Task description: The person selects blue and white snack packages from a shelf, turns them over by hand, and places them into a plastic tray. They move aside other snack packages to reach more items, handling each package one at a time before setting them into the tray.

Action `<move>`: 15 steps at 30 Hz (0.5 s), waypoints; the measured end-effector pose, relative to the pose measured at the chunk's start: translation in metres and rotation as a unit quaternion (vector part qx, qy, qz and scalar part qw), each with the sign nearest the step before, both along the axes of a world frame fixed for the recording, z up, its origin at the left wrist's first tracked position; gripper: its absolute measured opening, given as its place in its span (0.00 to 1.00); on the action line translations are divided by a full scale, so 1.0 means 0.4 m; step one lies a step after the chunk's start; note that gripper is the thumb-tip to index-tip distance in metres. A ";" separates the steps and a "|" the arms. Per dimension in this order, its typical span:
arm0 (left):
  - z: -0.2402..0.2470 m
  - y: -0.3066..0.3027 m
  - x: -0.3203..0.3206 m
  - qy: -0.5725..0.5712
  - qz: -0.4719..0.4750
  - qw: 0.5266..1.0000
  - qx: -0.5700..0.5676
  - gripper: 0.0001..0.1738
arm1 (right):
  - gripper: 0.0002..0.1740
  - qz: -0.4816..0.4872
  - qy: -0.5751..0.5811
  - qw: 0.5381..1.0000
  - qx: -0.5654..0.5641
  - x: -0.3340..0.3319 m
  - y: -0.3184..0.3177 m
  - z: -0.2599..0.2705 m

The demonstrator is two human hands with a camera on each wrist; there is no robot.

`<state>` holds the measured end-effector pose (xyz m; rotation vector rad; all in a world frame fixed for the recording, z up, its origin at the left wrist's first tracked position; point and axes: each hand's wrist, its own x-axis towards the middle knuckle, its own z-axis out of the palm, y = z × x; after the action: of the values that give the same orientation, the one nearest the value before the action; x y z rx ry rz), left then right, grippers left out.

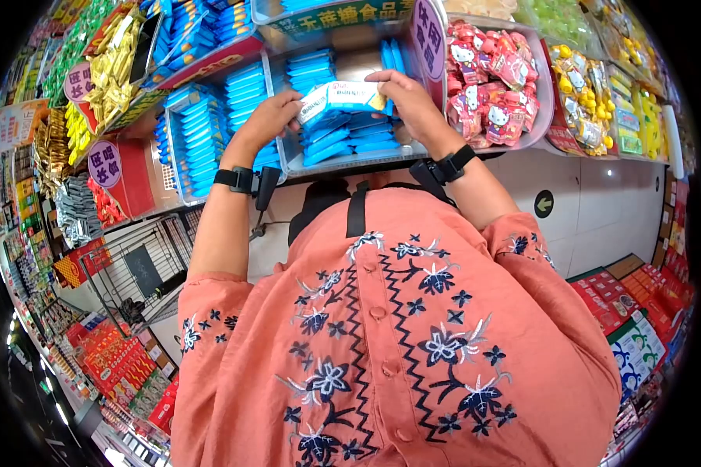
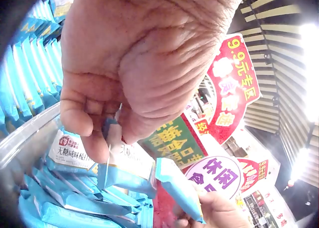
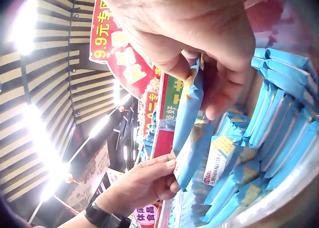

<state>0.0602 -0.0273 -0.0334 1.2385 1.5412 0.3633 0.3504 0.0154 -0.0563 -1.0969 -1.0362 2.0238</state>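
Observation:
Over a clear bin (image 1: 284,156) of blue packets, both hands hold small blue-and-white soda cracker packets with a cracker printed on them. My left hand (image 1: 269,118) pinches one cracker packet (image 1: 314,107) by its left end. The right hand (image 1: 411,107) grips the other cracker packet (image 1: 354,96) by its right end, thumb and fingers on either side. In the head view the packets' inner ends overlap. Seen from the left wrist, the left packet (image 2: 127,175) hangs from the fingertips, with the right packet (image 2: 179,188) beside it. More packets (image 1: 327,144) lie stacked below.
To the right stands a tub of red Hello Kitty packs (image 1: 491,86), then yellow packs (image 1: 580,93). Bins of blue packets (image 1: 199,132) lie left. A purple round sign (image 1: 428,39) rises behind the right hand. A wire cart (image 1: 144,265) stands at lower left.

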 end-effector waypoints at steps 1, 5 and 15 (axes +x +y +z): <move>-0.001 0.001 -0.002 0.000 -0.005 1.000 0.004 0.21 | 0.16 0.014 -0.005 1.000 0.010 0.000 0.000 0.000; -0.008 0.004 -0.004 -0.006 -0.005 1.000 0.000 0.21 | 0.16 0.051 -0.014 0.998 0.022 -0.004 -0.004 -0.005; -0.039 0.012 0.054 0.089 -0.024 0.995 -0.045 0.21 | 0.17 0.077 -0.064 0.995 0.017 0.008 -0.005 -0.031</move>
<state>0.0818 -0.0226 -0.0489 1.2603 1.6572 0.1536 0.3536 0.0135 -0.0686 -1.1731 -1.2515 2.0686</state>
